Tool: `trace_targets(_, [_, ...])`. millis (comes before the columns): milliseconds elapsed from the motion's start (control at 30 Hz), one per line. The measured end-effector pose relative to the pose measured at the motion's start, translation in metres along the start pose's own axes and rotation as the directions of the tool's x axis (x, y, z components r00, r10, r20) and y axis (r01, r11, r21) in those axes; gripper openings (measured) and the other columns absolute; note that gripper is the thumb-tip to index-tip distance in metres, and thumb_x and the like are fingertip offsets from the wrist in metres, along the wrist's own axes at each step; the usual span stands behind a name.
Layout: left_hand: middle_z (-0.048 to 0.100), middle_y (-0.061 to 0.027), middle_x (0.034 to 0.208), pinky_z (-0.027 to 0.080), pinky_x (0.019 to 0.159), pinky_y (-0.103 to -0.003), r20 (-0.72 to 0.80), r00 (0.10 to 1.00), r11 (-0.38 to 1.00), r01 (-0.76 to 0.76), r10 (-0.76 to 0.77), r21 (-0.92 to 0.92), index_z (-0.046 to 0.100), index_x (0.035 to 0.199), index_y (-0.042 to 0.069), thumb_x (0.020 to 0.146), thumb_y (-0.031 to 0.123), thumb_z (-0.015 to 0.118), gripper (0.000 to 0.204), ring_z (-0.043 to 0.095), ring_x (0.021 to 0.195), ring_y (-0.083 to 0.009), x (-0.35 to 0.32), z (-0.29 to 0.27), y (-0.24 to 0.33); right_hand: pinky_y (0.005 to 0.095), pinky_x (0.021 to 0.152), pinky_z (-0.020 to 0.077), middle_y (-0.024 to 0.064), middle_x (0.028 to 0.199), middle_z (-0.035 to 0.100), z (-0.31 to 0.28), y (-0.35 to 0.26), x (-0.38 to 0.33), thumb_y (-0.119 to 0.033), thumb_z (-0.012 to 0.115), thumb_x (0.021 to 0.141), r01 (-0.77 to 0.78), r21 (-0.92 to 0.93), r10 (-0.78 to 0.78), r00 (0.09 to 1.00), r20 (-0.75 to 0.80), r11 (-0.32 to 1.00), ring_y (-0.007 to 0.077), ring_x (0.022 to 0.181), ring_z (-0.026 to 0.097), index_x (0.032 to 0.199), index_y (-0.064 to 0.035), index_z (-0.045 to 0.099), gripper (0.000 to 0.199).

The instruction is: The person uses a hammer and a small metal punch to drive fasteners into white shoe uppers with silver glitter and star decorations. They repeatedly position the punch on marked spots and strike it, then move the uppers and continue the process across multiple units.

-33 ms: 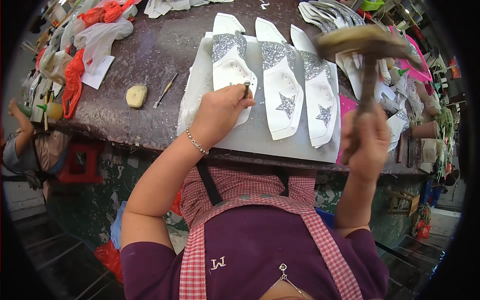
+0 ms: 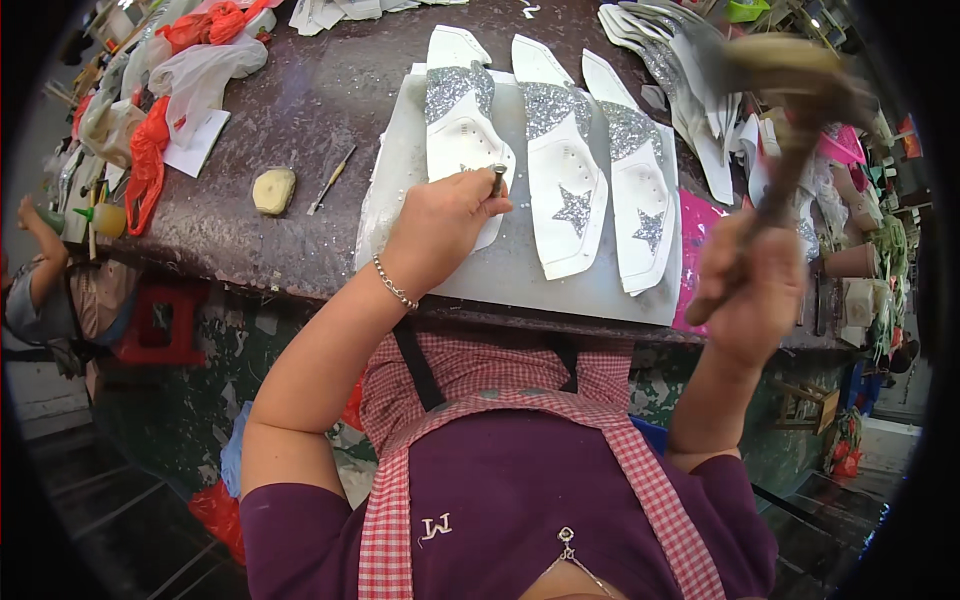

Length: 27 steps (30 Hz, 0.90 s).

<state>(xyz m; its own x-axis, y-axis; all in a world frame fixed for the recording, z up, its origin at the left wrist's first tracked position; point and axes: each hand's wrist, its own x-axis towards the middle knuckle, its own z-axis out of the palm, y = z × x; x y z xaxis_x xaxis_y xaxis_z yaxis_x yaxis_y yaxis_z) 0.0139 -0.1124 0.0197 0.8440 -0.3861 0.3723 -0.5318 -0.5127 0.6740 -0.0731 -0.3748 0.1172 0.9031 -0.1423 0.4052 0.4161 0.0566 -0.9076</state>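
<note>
Three white shoe-upper pieces with silver glitter bands lie side by side on a pale cutting board point(image 2: 640, 308). On the leftmost piece point(image 2: 462, 135), my left hand point(image 2: 445, 225) is closed around a short metal punch point(image 2: 499, 178), held roughly upright near the piece's right edge. The hand covers most of that piece's star. Silver stars show fully on the middle piece point(image 2: 560, 165) and the right piece point(image 2: 637, 190). My right hand point(image 2: 755, 290) grips a hammer point(image 2: 785, 175) by its handle, raised off to the right of the board; its head is blurred.
A beige lump point(image 2: 273, 191) and a thin pointed tool point(image 2: 332, 180) lie left of the board. Plastic bags point(image 2: 205, 85) crowd the far left. More glittered pieces point(image 2: 680, 80) are stacked at the far right, beside a pink sheet point(image 2: 700, 245). Another person's arm shows at the left edge.
My right hand and the hammer have swung to the right, away from the punch. My left hand, the punch and the pieces have barely shifted.
</note>
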Motion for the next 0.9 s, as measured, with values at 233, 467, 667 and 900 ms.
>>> trace_targets(233, [0.069, -0.0139, 0.088, 0.053, 0.066, -0.035, 0.054, 0.993, 0.97, -0.111, 0.102, 0.218, 0.061, 0.09, 0.002, 0.09, 0.013, 0.067, 0.012, 0.068, 0.075, -0.0308, 0.001, 0.005, 0.004, 0.0345, 0.067, 0.0511, 0.0192, 0.096, 0.071, 0.024, -0.007, 0.005, -0.003, 0.066, 0.088, 0.141, -0.794, 0.153, 0.947, 0.282, 0.592, 0.0269, 0.07, 0.066, 0.125, -0.002, 0.063, 0.037])
trace_targets(467, [0.072, -0.0122, 0.085, 0.055, 0.068, -0.036, -0.094, 0.961, 0.909, 0.213, -0.262, -0.359, 0.059, 0.097, 0.001, 0.099, 0.017, 0.058, 0.016, 0.071, 0.078, -0.0255, -0.012, 0.008, -0.003, 0.0219, 0.064, 0.0418, -0.0007, 0.082, 0.062, -0.007, 0.011, -0.008, -0.009, 0.066, 0.093, -0.12, -0.54, 0.188, 0.98, 0.072, 0.833, 0.0076, 0.071, 0.053, 0.131, 0.0014, 0.06, 0.04])
trace_targets(667, [0.073, -0.0111, 0.089, 0.054, 0.075, -0.031, 0.048, 0.98, 0.951, 0.199, -0.194, -0.238, 0.062, 0.097, -0.001, 0.098, 0.014, 0.059, 0.016, 0.072, 0.085, -0.0211, -0.017, -0.004, -0.007, 0.0181, 0.06, 0.0351, -0.005, 0.079, 0.056, -0.02, 0.023, -0.025, -0.012, 0.064, 0.095, -0.236, -0.455, 0.28, 0.96, 0.029, 0.858, 0.0022, 0.068, 0.045, 0.134, 0.0017, 0.058, 0.041])
trace_targets(900, [0.069, -0.0137, 0.085, 0.053, 0.065, -0.035, -0.006, 0.993, 0.981, 0.112, -0.115, -0.159, 0.06, 0.092, 0.0, 0.092, 0.017, 0.067, 0.018, 0.069, 0.075, -0.0288, -0.018, -0.001, -0.004, 0.0189, 0.053, 0.0338, -0.0032, 0.075, 0.055, -0.017, 0.031, -0.026, -0.013, 0.062, 0.097, -0.204, -0.436, 0.253, 0.966, 0.056, 0.876, 0.0028, 0.061, 0.044, 0.135, 0.0013, 0.056, 0.041])
